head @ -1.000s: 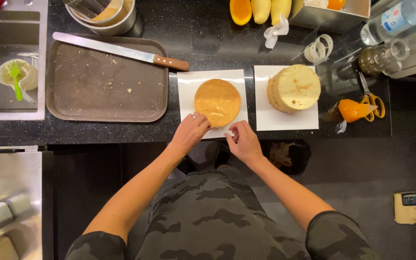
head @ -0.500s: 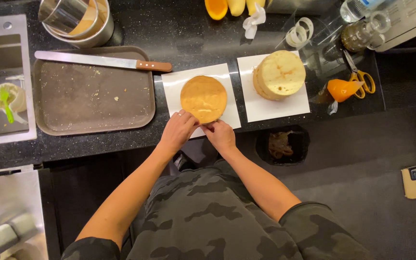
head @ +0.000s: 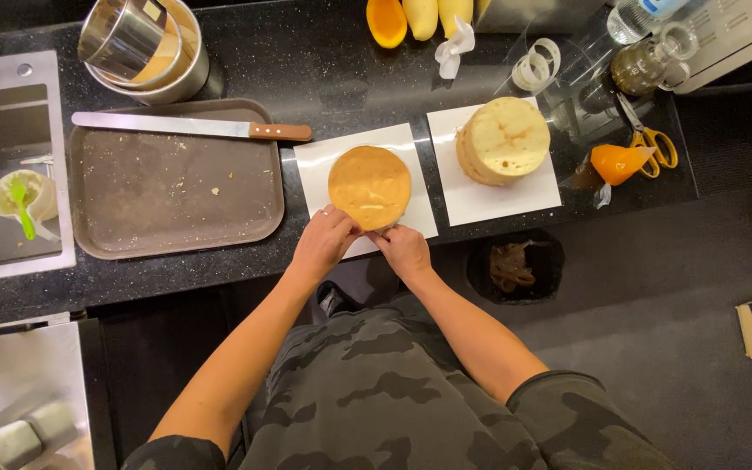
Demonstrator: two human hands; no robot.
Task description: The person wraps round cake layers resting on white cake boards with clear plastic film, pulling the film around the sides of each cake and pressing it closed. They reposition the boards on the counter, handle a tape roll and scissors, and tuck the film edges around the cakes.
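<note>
A round golden sponge cake layer (head: pixel 369 186) is seen lying flat on a white square of paper or board (head: pixel 318 161) at the front of a black speckled counter (head: pixel 341 74). The layer is judged light, soft and easily torn: a thin disc of sponge that would sag or crack if lifted by one edge, with a browned top that may be slightly tacky. It is best taken from underneath with spread fingers on opposite sides, or moved by its white square rather than by the crumb itself.

Both hands are held at the near edge of the layer. The left hand (head: pixel 324 243) is placed at the lower left of the rim, fingers curled down onto or just under the edge. The right hand (head: pixel 404 248) is placed at the lower right, its fingers likewise bent against the rim. The two hands are nearly touching each other. Whether the cake or only the edge of the white square is pinched cannot be told; neither hand is spread flat, and nothing else is held.

To the right, a taller stack of sponge layers (head: pixel 504 139) is set on a second white square (head: pixel 480 202), apart from the first. To the left, a brown tray (head: pixel 176 187) scattered with crumbs is seen, with a long wooden-handled knife (head: pixel 191 127) laid across its far rim. Nested metal cake rings (head: pixel 143 45) stand beyond it. Orange-handled scissors (head: pixel 647 139) lie further right, and a dark bin (head: pixel 515 266) is seen below the counter edge.
</note>
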